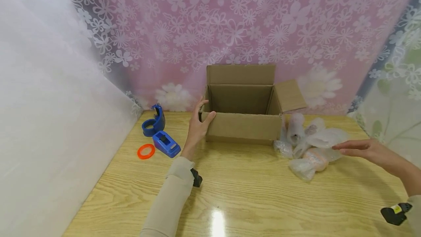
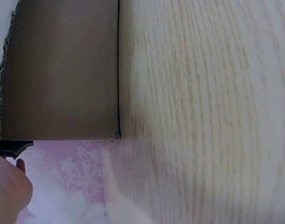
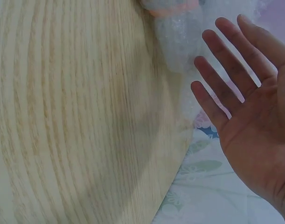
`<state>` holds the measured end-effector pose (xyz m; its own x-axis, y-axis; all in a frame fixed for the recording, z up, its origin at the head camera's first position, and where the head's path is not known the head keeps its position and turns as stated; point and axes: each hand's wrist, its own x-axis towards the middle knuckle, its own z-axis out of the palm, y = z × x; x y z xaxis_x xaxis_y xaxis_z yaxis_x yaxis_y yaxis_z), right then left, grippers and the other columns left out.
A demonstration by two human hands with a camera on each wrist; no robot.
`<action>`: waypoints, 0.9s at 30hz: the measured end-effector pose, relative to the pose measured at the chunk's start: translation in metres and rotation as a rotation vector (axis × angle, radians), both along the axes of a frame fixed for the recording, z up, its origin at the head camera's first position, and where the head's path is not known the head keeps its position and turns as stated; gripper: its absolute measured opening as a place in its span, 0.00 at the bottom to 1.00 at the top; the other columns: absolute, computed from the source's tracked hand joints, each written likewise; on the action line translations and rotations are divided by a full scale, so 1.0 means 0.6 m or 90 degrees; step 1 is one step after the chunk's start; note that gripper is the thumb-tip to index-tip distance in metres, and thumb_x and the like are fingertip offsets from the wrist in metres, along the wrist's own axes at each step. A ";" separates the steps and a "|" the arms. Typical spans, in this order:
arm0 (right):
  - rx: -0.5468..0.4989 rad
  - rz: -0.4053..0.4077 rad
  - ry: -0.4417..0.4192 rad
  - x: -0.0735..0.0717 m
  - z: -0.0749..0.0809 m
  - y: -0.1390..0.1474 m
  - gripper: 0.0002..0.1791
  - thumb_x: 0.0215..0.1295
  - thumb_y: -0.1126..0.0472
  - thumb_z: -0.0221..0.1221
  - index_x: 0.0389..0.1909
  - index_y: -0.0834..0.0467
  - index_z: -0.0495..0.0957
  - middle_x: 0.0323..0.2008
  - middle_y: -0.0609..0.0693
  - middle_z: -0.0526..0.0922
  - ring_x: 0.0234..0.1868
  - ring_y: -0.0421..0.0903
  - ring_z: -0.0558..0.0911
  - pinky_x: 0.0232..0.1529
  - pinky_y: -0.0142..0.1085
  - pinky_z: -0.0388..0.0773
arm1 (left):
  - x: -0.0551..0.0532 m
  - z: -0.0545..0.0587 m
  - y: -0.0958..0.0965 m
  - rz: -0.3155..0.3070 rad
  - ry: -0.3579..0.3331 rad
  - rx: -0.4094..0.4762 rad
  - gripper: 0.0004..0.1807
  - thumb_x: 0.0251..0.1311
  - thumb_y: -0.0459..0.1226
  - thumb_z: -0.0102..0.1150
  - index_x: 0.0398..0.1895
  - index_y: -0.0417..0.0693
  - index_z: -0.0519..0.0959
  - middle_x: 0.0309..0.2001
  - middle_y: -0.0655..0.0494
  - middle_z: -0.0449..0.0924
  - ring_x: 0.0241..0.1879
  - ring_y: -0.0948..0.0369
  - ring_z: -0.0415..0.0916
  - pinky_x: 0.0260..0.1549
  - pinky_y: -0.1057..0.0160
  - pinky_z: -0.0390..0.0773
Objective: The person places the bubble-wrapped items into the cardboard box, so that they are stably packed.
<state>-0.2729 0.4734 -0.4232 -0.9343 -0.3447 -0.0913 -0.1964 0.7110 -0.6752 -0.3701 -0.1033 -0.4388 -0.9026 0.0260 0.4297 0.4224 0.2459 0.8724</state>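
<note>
An open cardboard box point(image 1: 243, 127) stands at the back of the table, its rear flap up and its right flap folded outward. My left hand point(image 1: 198, 129) grips the box's left front corner, thumb over the front edge and fingers along the left side. In the left wrist view only part of this hand point(image 2: 9, 189) shows at the lower left, beside the box wall point(image 2: 63, 74). On the right, my right hand point(image 1: 371, 151) is at the bubble-wrapped items point(image 1: 329, 138), fingertips overlapping the wrap. Its fingers are straight and spread in the right wrist view, beside bubble wrap point(image 3: 179, 42).
To the left lie a blue tape dispenser point(image 1: 167, 144), another blue tape holder point(image 1: 154, 124) and an orange ring point(image 1: 145, 151). Behind the box hangs a pink flowered curtain point(image 1: 230, 21). White cloth point(image 1: 42, 94) borders the wooden table point(image 1: 236, 193) on the left.
</note>
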 end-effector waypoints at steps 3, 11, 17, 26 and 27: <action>-0.014 0.000 -0.022 0.000 -0.007 -0.003 0.23 0.82 0.54 0.54 0.72 0.57 0.74 0.58 0.19 0.71 0.54 0.12 0.62 0.51 0.65 0.75 | 0.000 -0.001 0.001 0.000 0.003 -0.002 0.33 0.70 0.58 0.61 0.76 0.71 0.65 0.82 0.78 0.46 0.82 0.55 0.43 0.73 0.31 0.51; -0.011 0.018 -0.040 -0.001 -0.023 -0.010 0.31 0.78 0.56 0.59 0.77 0.59 0.65 0.76 0.60 0.59 0.59 0.27 0.68 0.49 0.57 0.80 | -0.005 -0.002 0.001 0.002 0.006 0.000 0.34 0.71 0.57 0.61 0.77 0.67 0.65 0.80 0.85 0.45 0.82 0.56 0.41 0.73 0.31 0.49; 0.002 0.045 -0.025 0.001 -0.031 -0.012 0.35 0.75 0.59 0.62 0.79 0.58 0.61 0.73 0.44 0.58 0.55 0.20 0.66 0.45 0.40 0.81 | -0.005 0.000 0.001 0.000 0.007 0.004 0.33 0.71 0.57 0.61 0.77 0.69 0.65 0.80 0.85 0.45 0.82 0.55 0.41 0.72 0.30 0.50; 0.032 0.068 -0.043 0.005 -0.039 -0.036 0.41 0.72 0.60 0.64 0.77 0.71 0.55 0.59 0.66 0.59 0.50 0.32 0.62 0.40 0.37 0.72 | -0.002 0.000 0.001 0.006 -0.001 -0.003 0.30 0.70 0.58 0.61 0.73 0.81 0.65 0.79 0.87 0.45 0.82 0.56 0.43 0.73 0.32 0.51; 0.032 0.065 -0.054 0.004 -0.041 -0.040 0.42 0.72 0.59 0.64 0.77 0.71 0.55 0.60 0.70 0.57 0.55 0.39 0.64 0.42 0.42 0.74 | -0.003 -0.001 0.001 0.006 -0.003 -0.005 0.31 0.70 0.59 0.61 0.73 0.80 0.65 0.79 0.87 0.45 0.82 0.56 0.43 0.73 0.32 0.51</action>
<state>-0.2702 0.4494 -0.4477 -0.8828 -0.4307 -0.1877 -0.2132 0.7233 -0.6568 -0.3717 -0.1027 -0.4393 -0.9045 0.0203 0.4259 0.4165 0.2568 0.8721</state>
